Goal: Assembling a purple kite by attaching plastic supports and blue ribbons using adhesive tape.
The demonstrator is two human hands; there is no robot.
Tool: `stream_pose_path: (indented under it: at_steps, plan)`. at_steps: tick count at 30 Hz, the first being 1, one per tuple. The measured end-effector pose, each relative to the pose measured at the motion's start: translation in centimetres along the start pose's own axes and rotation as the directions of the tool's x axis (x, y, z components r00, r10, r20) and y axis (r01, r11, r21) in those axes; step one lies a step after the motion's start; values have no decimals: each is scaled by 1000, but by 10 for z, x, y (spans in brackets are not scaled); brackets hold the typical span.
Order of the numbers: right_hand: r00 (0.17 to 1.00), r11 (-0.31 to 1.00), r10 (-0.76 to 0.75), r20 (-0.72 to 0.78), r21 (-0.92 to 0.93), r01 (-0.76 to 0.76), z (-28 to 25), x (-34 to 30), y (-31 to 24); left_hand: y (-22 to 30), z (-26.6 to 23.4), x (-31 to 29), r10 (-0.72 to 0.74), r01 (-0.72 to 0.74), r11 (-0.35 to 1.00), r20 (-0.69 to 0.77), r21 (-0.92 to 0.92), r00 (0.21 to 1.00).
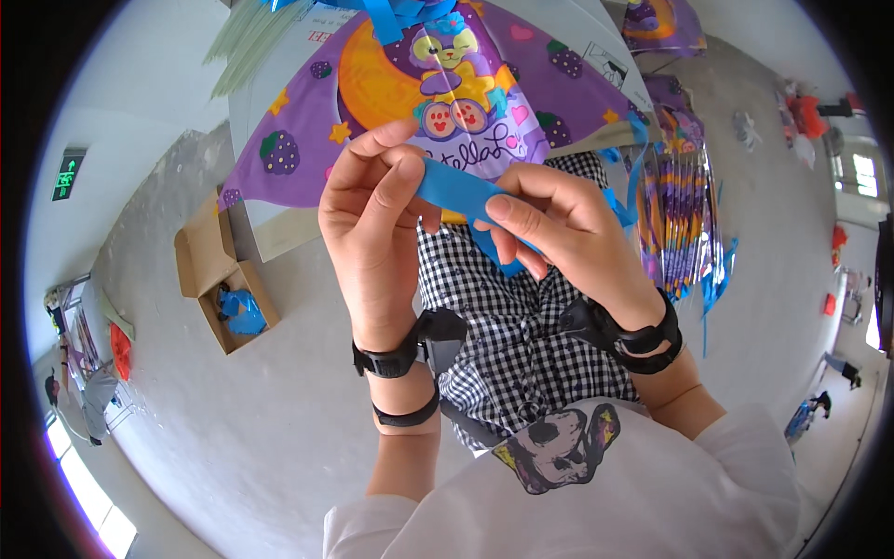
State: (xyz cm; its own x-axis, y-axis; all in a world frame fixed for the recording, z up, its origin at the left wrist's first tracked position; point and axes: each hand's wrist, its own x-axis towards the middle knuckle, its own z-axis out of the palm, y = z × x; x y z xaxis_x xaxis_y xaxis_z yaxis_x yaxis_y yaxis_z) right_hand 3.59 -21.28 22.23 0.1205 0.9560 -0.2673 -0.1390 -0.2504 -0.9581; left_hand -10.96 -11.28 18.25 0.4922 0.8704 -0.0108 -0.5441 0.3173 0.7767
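Observation:
A blue ribbon (458, 188) is stretched between my two hands, in front of my checkered apron. My left hand (377, 191) pinches its left end between thumb and fingers. With thumb on top, my right hand (568, 224) grips the ribbon further right, and a loose part of it hangs below those fingers. Just beyond my hands lies a purple kite (307, 121) with a cartoon animal and a yellow moon, spread on a pale board (270, 233). More blue ribbon (396, 14) is heaped at the far edge of the kite.
An open cardboard box (244, 307) with blue material inside stands on the floor to the left. At the right is a stack of folded purple kites (684, 219) with blue ribbons trailing. Thin pale rods (265, 42) lie at the far left. Other people are in the background.

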Motion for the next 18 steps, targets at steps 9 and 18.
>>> stream_pose_path:
  at_steps: [9, 18]
  plan:
    - [990, 990, -130, -61, -65, 127, -17, -6, 3, 0, 7, -4, -135, 152, 970, 101, -187, 986]
    - [825, 834, -478, -302, -451, 318, -12, -11, 8, -11, 24, -21, 24, -21, 961, -6, 276, 1000]
